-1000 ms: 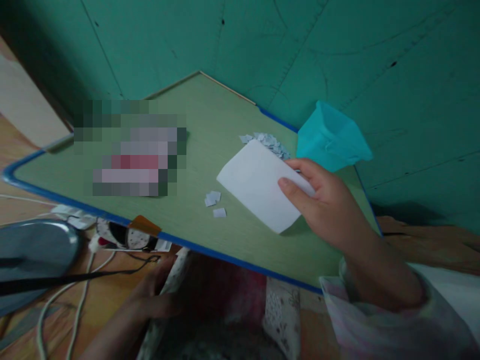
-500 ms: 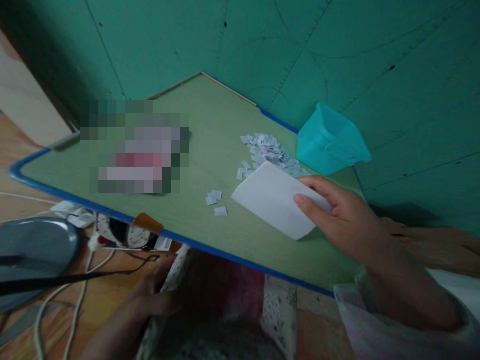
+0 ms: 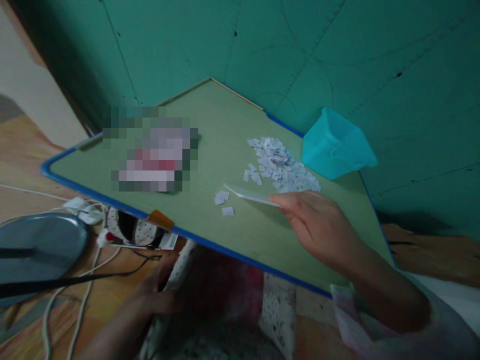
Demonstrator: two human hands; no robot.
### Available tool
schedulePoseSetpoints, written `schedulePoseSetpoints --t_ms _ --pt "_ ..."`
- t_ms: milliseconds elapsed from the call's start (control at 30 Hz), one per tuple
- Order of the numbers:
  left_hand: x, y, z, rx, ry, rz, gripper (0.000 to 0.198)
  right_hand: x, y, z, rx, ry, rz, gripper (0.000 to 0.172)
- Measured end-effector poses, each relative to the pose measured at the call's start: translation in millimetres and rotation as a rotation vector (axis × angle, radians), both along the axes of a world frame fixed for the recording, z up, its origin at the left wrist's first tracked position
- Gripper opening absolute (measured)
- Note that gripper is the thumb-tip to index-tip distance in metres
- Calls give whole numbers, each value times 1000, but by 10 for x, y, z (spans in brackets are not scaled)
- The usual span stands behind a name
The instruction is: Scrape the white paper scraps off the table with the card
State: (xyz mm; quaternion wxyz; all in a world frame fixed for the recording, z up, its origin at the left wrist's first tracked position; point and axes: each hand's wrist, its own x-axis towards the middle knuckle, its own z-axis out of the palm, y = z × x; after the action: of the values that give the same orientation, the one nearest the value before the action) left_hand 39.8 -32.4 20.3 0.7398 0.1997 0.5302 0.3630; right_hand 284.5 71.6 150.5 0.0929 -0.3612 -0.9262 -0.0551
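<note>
My right hand (image 3: 318, 225) is closed on a white piece of paper (image 3: 249, 194), pinching its right end. The paper is seen nearly edge-on, tilted above the table, with its left end raised. Just beyond it lies a heap of small white paper pieces (image 3: 279, 162). A few loose pieces (image 3: 227, 211) lie to the left of the heap, near the paper's left end. Below the table's front edge, my left hand (image 3: 163, 295) rests against white patterned fabric (image 3: 180, 267). Shadow hides most of its fingers, so their grip does not show.
A turquoise plastic bin (image 3: 337, 145) stands behind the heap at the table's right rear. A blurred-out object (image 3: 157, 155) lies on the left of the blue-edged green table (image 3: 210, 150). Cables (image 3: 88, 290) and a round grey metal thing (image 3: 41, 240) are on the floor at left.
My right hand has turned the paper from showing its broad face to nearly edge-on, uncovering more of the heap. The whole view has shifted slightly. My left hand stays in place.
</note>
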Motion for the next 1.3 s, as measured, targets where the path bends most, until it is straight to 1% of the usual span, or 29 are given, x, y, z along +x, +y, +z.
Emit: schedulePoseSetpoints --t_ms 100,200,300,367,433,500,567,667,767,967,1167,1300 --pt "26 11 31 -28 3 18 34 73 -78 45 -34 7 33 25" --pt "49 23 58 -58 -15 3 32 154 -189 93 -40 11 53 27" --pt "51 38 52 -30 24 -8 32 269 -306 118 -73 4 64 29" --pt "48 43 33 8 44 -6 31 342 -367 126 -103 12 57 29" --pt "50 39 15 -7 28 -12 31 379 -402 132 -112 27 19 29" --pt "59 29 12 -54 -2 -14 34 360 -406 136 -96 40 -16 29" --pt "67 18 28 -78 -26 -4 36 298 -379 134 -75 52 -21 29" --pt "66 6 74 -51 -9 -17 32 194 -308 108 -42 70 -6 30" --pt "56 -3 107 -24 38 -9 29 148 -253 73 -35 68 -2 26" --pt "83 -11 78 -66 1 15 31 215 -285 104 -22 25 38 28" --pt "94 16 57 -19 53 0 31 333 -369 134 -25 -10 -32 28" --pt "86 17 45 -9 68 -20 30 270 -317 132 -11 37 -49 28"
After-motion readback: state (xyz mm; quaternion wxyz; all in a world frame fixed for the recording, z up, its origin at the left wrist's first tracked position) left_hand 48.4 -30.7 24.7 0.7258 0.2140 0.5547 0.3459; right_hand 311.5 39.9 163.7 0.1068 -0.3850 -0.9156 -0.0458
